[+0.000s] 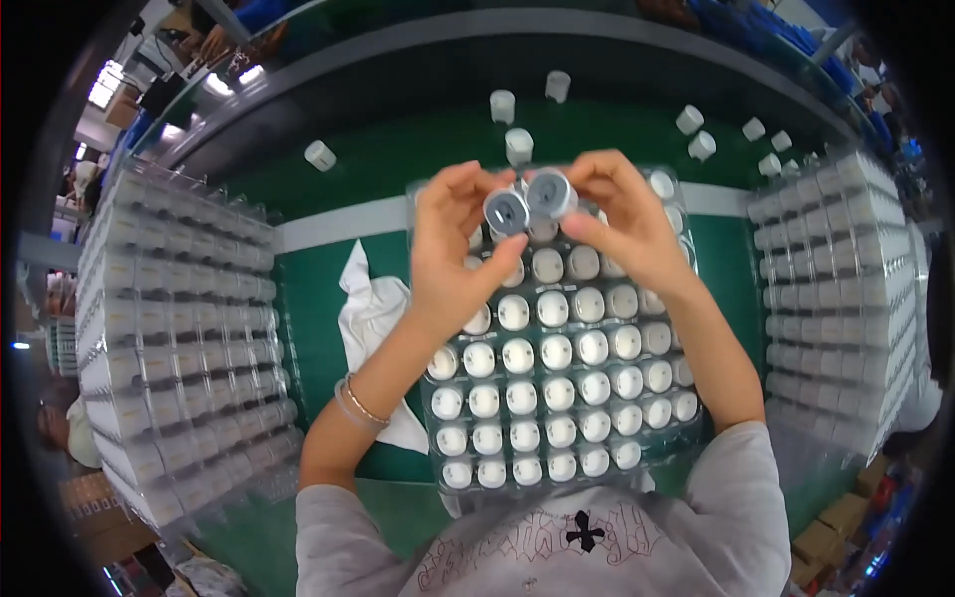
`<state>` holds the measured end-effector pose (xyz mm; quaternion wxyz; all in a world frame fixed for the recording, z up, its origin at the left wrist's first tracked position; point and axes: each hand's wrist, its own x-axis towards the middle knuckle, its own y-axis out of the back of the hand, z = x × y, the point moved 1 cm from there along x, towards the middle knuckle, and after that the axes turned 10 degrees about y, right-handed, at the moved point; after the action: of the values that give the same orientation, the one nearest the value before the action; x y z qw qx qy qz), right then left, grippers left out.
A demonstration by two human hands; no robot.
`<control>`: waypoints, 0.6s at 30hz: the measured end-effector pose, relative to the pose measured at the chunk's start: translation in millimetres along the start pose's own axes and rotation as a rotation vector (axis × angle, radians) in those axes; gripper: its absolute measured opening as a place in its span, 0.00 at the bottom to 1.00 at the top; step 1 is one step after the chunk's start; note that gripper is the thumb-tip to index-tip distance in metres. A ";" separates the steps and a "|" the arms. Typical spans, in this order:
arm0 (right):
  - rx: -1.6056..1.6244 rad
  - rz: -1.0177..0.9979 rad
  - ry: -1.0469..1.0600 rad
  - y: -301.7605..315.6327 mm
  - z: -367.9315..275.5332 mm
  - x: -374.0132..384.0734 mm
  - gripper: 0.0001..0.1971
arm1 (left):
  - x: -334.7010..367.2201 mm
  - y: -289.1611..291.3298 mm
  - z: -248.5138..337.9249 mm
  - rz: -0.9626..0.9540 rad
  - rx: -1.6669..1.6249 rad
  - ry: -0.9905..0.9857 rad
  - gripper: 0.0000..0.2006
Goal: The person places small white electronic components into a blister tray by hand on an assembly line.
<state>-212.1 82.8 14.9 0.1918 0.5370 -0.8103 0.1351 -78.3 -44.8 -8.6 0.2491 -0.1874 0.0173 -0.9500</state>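
Between my two hands, over the far part of a clear plastic tray (434, 416), are two small white cylinders with grey recessed ends turned up. My left hand (453, 239) has its fingers and thumb closed round the left cylinder (506, 213). The right cylinder (550, 194) is gripped by my right hand (627, 219), thumb at its near side. The two cylinders sit side by side, very close; whether they touch I cannot tell. Below my wrists, rows of white round pieces (521, 397) fill the tray's pockets.
Stacked clear trays of white pieces stand at left (179, 338) and right (836, 298). A crumpled white cloth (370, 308) lies beside the middle tray. Several loose white cylinders (502, 105) are scattered across the dark green surface beyond the tray.
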 end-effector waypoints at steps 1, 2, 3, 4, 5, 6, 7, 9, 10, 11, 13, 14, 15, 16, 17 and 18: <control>0.044 0.015 -0.046 -0.4 -4.1 -0.9 0.17 | 0.7 -2.8 -1.5 0.020 -0.060 -0.057 0.30; 0.049 0.024 -0.034 -1.1 -10.0 -1.6 0.17 | 0.6 -3.2 0.9 -0.004 -0.058 -0.091 0.29; 0.053 0.037 -0.023 -0.1 -16.7 -3.3 0.17 | 0.8 -2.3 3.7 -0.032 -0.059 -0.125 0.28; -0.012 0.027 0.025 -2.4 -26.5 -5.7 0.17 | -1.7 0.8 9.6 -0.064 0.007 -0.153 0.28; -0.103 0.013 0.068 -1.8 -41.1 -13.3 0.15 | -4.2 -3.0 14.8 -0.061 0.062 -0.168 0.26; -0.346 -0.116 0.157 3.1 -58.9 -28.2 0.14 | -14.8 -12.3 22.0 -0.119 0.134 -0.145 0.23; -0.586 -0.252 0.249 10.7 -74.5 -46.6 0.13 | -29.1 -21.5 33.5 -0.173 0.213 -0.129 0.21; -0.606 -0.303 0.082 15.3 -100.2 -96.0 0.12 | -57.6 -52.5 72.2 -0.489 0.449 -0.062 0.16; -0.598 -0.299 -0.039 17.8 -112.3 -121.2 0.13 | -77.4 -68.8 79.8 -0.580 0.539 -0.161 0.16; -0.590 -0.296 -0.160 18.5 -122.9 -144.7 0.14 | -93.0 -86.5 85.0 -0.668 0.627 -0.262 0.16; -0.709 -0.196 -0.248 12.7 -131.2 -184.3 0.18 | -113.7 -112.1 75.2 -0.716 0.675 -0.250 0.16; -0.884 -0.204 -0.221 9.8 -128.8 -200.1 0.19 | -122.0 -122.5 63.8 -0.765 0.725 -0.234 0.16; -0.885 -0.205 -0.221 9.2 -126.1 -208.3 0.19 | -125.5 -131.4 51.0 -0.683 0.738 -0.239 0.15; -0.986 -0.143 -0.194 10.5 -126.8 -213.3 0.18 | -122.3 -140.1 39.8 -0.665 0.773 -0.302 0.14; -1.065 -0.087 -0.113 4.9 -135.0 -210.7 0.17 | -122.0 -142.5 48.4 -0.624 0.862 -0.371 0.13; -1.082 -0.068 -0.104 1.0 -142.9 -206.9 0.18 | -124.6 -144.8 59.3 -0.596 0.911 -0.380 0.13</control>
<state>-117.0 313.3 47.8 0.4046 0.3934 -0.7548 -0.3343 -23.9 145.4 21.5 0.0251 -0.2254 -0.4920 -0.8405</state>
